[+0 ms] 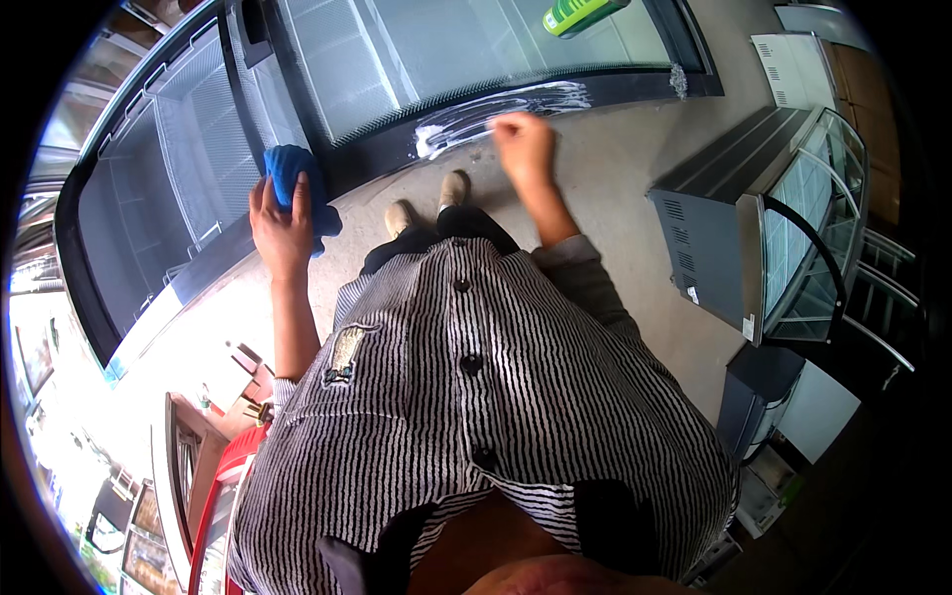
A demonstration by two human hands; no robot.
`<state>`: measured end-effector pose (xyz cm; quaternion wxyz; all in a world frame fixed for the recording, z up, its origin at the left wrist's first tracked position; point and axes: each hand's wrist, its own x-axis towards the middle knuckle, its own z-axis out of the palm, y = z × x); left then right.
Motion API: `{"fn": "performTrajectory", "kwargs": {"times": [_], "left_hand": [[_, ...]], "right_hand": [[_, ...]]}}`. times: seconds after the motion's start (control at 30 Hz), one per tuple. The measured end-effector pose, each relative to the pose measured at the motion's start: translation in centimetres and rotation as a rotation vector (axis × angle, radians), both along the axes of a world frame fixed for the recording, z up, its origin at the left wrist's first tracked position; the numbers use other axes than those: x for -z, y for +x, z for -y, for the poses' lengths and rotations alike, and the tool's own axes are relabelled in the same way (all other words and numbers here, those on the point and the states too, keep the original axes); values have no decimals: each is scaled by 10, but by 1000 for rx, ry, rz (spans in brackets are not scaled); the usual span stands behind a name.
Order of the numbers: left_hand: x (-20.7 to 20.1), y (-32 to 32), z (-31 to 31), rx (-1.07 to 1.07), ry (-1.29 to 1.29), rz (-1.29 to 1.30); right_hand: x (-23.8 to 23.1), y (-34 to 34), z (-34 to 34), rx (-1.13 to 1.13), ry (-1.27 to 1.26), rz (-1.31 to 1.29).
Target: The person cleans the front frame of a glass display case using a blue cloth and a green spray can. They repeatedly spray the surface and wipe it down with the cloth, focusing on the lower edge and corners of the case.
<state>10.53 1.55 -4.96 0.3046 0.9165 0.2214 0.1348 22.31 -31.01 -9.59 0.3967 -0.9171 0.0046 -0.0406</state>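
Observation:
My left hand [283, 226] is closed around a bunched blue cloth [290, 171] at the dark front edge of a glass-topped chest freezer [367, 164]. My right hand [526, 149], slightly blurred, is beside the same edge with its fingers curled together. A small bit of white shows at its fingertips, but what they hold cannot be made out. Next to that hand, streaky white foam or cream [441, 136] is smeared along the dark frame. On the glass lid, at the far side, lies a green bottle [580, 15].
A grey display case with curved glass [754, 223] stands at the right, with a white cabinet [790, 69] behind it. Wire baskets [203, 139] show inside the freezer. Red-edged furniture [238, 451] stands at the lower left. My shoes [453, 188] are on the concrete floor [635, 139].

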Motion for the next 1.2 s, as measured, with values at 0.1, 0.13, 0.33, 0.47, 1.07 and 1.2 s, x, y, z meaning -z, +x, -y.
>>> {"fn": "performTrajectory", "kwargs": {"times": [0.1, 0.13, 0.33, 0.47, 1.07, 1.2], "left_hand": [[5, 0, 2, 11, 23, 31], [4, 0, 3, 11, 23, 28], [-2, -1, 4, -13, 13, 11], [2, 0, 3, 0, 19, 15], [-2, 4, 14, 6, -5, -4], [2, 5, 14, -9, 23, -1]], "right_hand": [[3, 13, 32, 131, 22, -17], [11, 10, 25, 96, 28, -9], [-6, -14, -25, -80, 159, -12], [16, 14, 39, 97, 2, -22], [-3, 18, 49, 151, 35, -82], [1, 3, 9, -46, 17, -27]]}}
